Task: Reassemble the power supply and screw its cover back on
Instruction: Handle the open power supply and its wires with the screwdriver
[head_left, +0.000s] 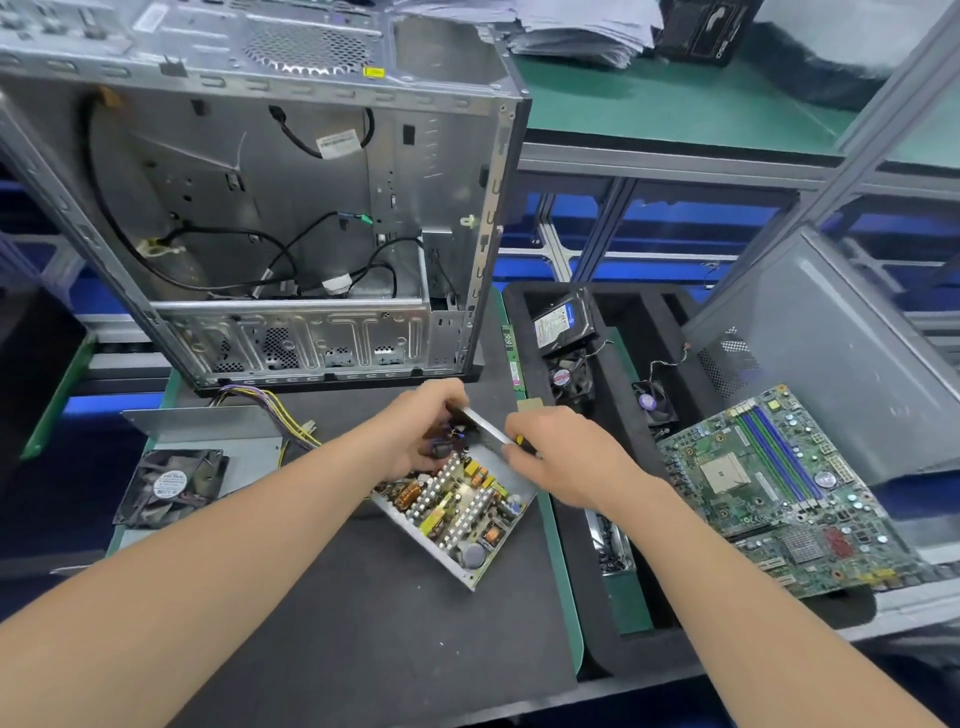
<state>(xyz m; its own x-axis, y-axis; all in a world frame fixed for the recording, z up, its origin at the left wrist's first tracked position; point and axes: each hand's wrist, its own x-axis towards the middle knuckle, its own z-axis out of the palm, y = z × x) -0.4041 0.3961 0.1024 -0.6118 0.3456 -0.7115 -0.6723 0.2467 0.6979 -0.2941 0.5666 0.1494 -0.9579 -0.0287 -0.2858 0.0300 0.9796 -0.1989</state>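
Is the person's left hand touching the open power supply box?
Touching. The head view shows the left hand resting on the far end of the power supply, fingers curled over its components.

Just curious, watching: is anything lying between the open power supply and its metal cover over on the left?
Nothing visible. Bare mat separates the power supply from the cover; the fan lies on the cover.

Both hands (483, 441) on open power supply (457, 512)
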